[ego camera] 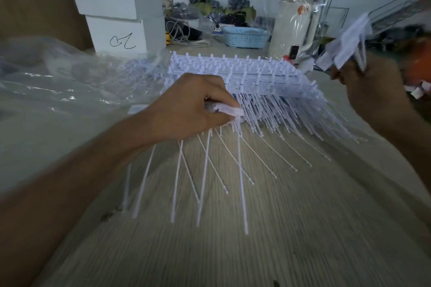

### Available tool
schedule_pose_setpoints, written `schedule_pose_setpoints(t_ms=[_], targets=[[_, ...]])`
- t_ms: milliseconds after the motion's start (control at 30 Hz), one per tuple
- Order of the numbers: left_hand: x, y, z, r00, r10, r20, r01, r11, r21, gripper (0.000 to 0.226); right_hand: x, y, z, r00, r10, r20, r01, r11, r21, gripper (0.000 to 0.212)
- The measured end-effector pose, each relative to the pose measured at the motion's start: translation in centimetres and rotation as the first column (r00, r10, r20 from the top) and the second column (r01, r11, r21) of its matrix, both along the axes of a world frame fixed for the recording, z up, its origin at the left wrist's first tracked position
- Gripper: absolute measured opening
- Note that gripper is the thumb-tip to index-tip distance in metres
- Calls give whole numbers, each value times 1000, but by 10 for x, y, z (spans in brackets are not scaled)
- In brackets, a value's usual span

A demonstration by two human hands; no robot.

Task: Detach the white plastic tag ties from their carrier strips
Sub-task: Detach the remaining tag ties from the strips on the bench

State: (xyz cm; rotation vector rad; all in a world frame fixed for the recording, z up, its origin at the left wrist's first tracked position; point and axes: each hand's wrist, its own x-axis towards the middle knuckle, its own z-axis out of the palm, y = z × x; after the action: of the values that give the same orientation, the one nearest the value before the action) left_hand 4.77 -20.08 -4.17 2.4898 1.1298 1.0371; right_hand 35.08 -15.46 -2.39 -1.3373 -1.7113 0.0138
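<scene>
— What has each hand got?

— The left hand (196,105) is curled, its grip clamped on a bunch of tie heads at the near left corner of the stacked carrier strips (235,72); the tails of those ties (205,170) hang down from it over the worktop (233,251). The right hand (363,81) is raised well off to the right, fingers closed round a small bundle of loose ties (347,44).

— How will they handle?

— Light and springy, I'd judge. The tails are thin and whippy, so pulling there would only bend or tangle them. The stiff heads by the strip are the place to take hold, with a snap or twist at the thin joint.

— Room to move?

— Bare worktop toward the person gives space to pull. To the left lies a crumpled clear plastic bag (58,81), touching the strips' far left end; white boxes (116,7) and a blue basket (245,37) stand behind, well apart. The fringe along the strips' near edge could snag.
</scene>
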Motion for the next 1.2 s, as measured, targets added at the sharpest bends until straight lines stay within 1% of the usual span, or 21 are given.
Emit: schedule_pose_setpoints(t_ms=[33,133,167,267,333,367,400,433,467,533,600,667,733,767,867,933,967,1033,1067,1133,1200], targets=[[2,0,0,1000,16,2,-16,1000,13,25,-5,-2,2,998,40,-41,-41,999,-2,42],[7,0,-3,999,30,-25,-30,1000,10,28,-33,-15,-4,976,213,51,-207,974,-93,34],[8,0,-4,999,37,-38,-37,999,9,29,-42,-21,-7,961,271,45,-263,955,-135,32],[8,-1,-4,998,58,-24,-57,997,42,32,-65,-34,-14,911,396,-114,-412,881,-233,28],[11,-1,-4,997,69,-19,-67,991,112,30,-79,-41,-20,892,398,-215,-448,845,-292,28],[12,-1,-4,996,83,-39,-76,984,159,24,-85,-45,-23,879,391,-271,-467,821,-329,30],[13,-1,-4,993,96,-69,-80,976,203,17,-91,-48,-26,858,387,-337,-499,783,-371,32],[14,-1,-5,989,115,-89,-91,968,235,17,-95,-52,-28,831,383,-403,-538,737,-410,36],[15,0,-6,987,132,-87,-107,963,248,19,-98,-55,-30,806,379,-455,-573,693,-438,37],[17,-1,-8,988,149,-44,-134,961,241,15,-100,-59,-32,764,358,-537,-625,619,-476,37],[18,-2,-9,993,115,22,-117,976,186,14,-100,-59,-32,729,346,-591,-666,556,-497,39],[16,-1,-8,995,42,87,-48,996,73,12,-98,-59,-30,698,347,-627,-701,510,-498,40],[12,-1,-6,995,-46,84,50,998,-40,13,-98,-59,-28,669,350,-655,-729,478,-490,39],[11,-2,-5,993,-91,82,98,992,-82,17,-99,-59,-29,655,347,-672,-742,465,-483,38],[7,-4,-1,979,-147,140,175,960,-217,33,-98,-55,-30,629,283,-724,-748,473,-465,37],[3,-3,1,980,-137,142,172,945,-276,39,-95,-51,-31,626,233,-744,-733,500,-460,40],[2,-1,1,990,-107,89,126,962,-244,40,-93,-49,-31,619,213,-756,-731,507,-456,39],[2,2,-2,997,13,-78,-18,998,-64,40,-93,-47,-32,579,185,-794,-751,498,-432,37],[3,4,-5,989,71,-127,-69,997,24,35,-93,-47,-34,551,179,-815,-770,485,-414,36],[4,6,-7,989,103,-108,-90,989,120,22,-94,-47,-36,530,194,-825,-790,467,-398,37],[4,6,-7,989,107,-100,-86,977,195,18,-95,-49,-37,554,241,-797,-784,475,-401,38]])
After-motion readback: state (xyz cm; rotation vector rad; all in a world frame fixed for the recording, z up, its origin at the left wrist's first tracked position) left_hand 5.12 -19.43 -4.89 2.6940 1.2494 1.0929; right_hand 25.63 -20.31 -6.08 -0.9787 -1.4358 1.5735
